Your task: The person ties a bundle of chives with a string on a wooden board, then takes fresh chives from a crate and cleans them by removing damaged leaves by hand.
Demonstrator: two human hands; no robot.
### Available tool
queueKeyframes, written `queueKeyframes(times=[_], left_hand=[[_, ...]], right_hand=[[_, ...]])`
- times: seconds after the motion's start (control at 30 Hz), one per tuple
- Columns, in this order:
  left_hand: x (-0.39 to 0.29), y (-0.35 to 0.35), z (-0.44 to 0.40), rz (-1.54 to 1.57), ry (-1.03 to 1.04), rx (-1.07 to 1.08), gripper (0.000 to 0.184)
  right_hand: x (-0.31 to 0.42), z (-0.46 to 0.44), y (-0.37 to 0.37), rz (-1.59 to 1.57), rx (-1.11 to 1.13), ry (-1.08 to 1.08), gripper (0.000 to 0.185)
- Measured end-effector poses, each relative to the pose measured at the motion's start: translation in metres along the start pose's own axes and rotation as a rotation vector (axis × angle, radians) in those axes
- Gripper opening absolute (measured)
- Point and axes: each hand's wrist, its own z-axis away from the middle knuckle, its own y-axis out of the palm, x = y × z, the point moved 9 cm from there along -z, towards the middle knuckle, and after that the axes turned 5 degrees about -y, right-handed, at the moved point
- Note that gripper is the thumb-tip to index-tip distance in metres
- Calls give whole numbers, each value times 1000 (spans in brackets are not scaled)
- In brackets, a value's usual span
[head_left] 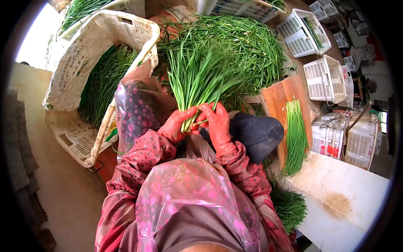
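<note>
Red gloves cover both of my hands. My left hand (pixel 178 125) is closed round the lower stems of a bunch of garlic chives (pixel 195 80), whose leaves fan out away from me. Beside it, my right hand (pixel 217 128) is closed with thumb and fingers on a few chive stems at the bunch's right side. The cut ends poke out between the two hands, over my lap. Just beyond the held bunch lies a large loose heap of chives (pixel 256 54).
At left stands a white plastic crate (pixel 153 40) lined with a sack, with chives inside. To the right, a neat chive bundle (pixel 296 138) rests on a wooden board (pixel 273 98) beside a white slab (pixel 340 189). Several crates, including a white crate (pixel 323 80), stand farther right.
</note>
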Motion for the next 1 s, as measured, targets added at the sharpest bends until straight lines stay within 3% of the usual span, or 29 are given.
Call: queueKeyframes(times=[0.07,0.1,0.17,0.27,0.37,0.4,0.47,0.5,0.57,0.6,0.67,0.7,0.77,0.8,0.87,0.9,0.93,0.97,1.0], left_hand=[[-2,6,-4,122,-17,98,33],[2,-17,-5,174,-50,-93,33],[0,-25,-11,187,-88,-109,25],[-5,-36,-17,178,-76,-76,21],[-16,-31,-4,118,-11,-55,18],[-21,-28,1,62,20,-53,18],[-24,-33,10,67,13,-64,17],[-28,-31,20,19,-1,-63,17],[-34,-25,37,-64,-12,-49,16],[-36,-24,42,-64,-14,-53,16],[-34,-16,49,-273,-109,-22,15],[-32,0,54,-282,-170,55,16],[-41,21,69,-399,-175,126,15],[-44,31,79,-506,-175,192,14],[-50,36,96,-642,-275,197,15],[-51,38,104,-647,-327,246,16],[-51,39,114,-649,-376,298,19],[-57,48,123,-620,-390,289,23],[-54,46,126,-659,-429,355,23]], right_hand=[[11,13,9,-47,30,-38,11],[19,21,15,27,83,-56,10],[40,41,26,58,179,-99,8],[55,43,-4,55,121,-199,11],[49,9,-54,211,35,-105,20],[21,-9,-71,341,36,7,21],[10,-20,-89,1646,128,-295,28],[17,-22,-81,1647,136,-306,28],[58,-22,-46,916,171,-348,35],[95,-10,-8,684,218,-508,38],[154,25,78,946,462,-947,40],[154,35,111,868,612,-1147,44],[135,44,170,1020,1037,-1084,54],[140,38,175,1015,1046,-1077,54],[86,18,171,1195,1438,-251,62],[79,19,160,1193,1601,-44,68],[83,23,143,1225,1639,130,68],[81,29,116,1141,1552,522,67],[83,40,102,1023,1522,692,67]])
